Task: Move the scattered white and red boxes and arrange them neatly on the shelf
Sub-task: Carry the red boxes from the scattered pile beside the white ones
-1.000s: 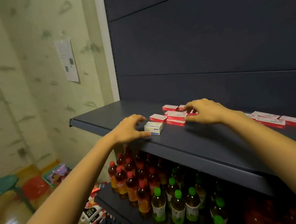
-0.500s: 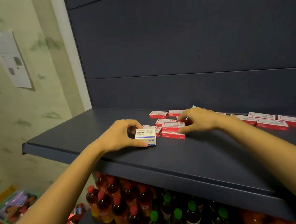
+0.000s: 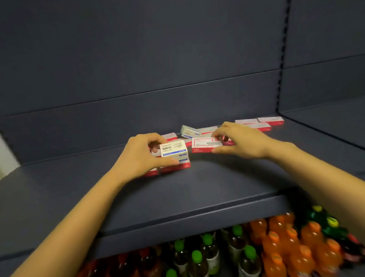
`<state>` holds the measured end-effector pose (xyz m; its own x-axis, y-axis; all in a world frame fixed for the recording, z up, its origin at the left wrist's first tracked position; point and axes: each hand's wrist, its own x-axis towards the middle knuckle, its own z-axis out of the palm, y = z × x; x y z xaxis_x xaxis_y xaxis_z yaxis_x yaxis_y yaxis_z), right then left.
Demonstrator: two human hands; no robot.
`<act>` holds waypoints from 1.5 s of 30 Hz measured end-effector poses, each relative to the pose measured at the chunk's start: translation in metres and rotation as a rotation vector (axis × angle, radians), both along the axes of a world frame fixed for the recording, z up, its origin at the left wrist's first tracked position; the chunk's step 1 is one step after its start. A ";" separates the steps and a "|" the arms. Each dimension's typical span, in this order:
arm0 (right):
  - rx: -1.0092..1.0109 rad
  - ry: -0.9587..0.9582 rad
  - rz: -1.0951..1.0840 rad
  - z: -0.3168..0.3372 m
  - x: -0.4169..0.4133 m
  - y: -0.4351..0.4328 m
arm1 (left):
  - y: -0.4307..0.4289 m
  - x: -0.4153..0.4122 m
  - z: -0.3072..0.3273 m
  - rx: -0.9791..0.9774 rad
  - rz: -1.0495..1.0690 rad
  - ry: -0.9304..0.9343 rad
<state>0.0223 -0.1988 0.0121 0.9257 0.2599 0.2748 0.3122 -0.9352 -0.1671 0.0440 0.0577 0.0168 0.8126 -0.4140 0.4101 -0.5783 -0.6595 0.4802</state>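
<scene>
My left hand [image 3: 139, 156] grips a white box with a blue stripe [image 3: 174, 151], holding it on top of flat white and red boxes [image 3: 175, 168] on the dark shelf [image 3: 181, 194]. My right hand [image 3: 240, 142] pinches a flat white and red box [image 3: 205, 144] between thumb and fingers, just right of the white box. Behind the hands another white box [image 3: 189, 131] lies tilted. More white and red boxes [image 3: 270, 121] lie in a loose row toward the back right.
The shelf's dark back panel [image 3: 149, 54] rises behind the boxes. A neighbouring shelf section [image 3: 338, 123] joins on the right. Below the front edge stand bottles with green caps [image 3: 196, 256], red bottles [image 3: 132, 271] and orange bottles [image 3: 288, 239].
The view has swung right and closer to the shelf. My left hand has lifted the white box onto the flat boxes. My right hand has taken hold of a flat red and white box.
</scene>
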 end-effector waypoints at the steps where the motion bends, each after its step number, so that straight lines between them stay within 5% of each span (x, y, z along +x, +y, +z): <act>1: 0.003 -0.007 -0.041 0.000 -0.010 -0.011 | -0.012 0.001 0.000 -0.006 -0.033 -0.011; 18: -0.033 -0.003 -0.528 0.009 -0.190 -0.256 | -0.294 -0.056 0.000 -0.039 -0.482 0.001; 32: -0.014 -0.025 -0.581 0.010 -0.263 -0.446 | -0.493 -0.076 -0.004 -0.059 -0.367 0.066; 41: 0.028 -0.038 -0.542 0.008 -0.267 -0.505 | -0.523 -0.068 -0.010 0.062 -0.294 0.157; 45: 0.051 -0.049 -0.511 0.009 -0.258 -0.524 | -0.535 -0.080 0.010 -0.023 -0.294 0.059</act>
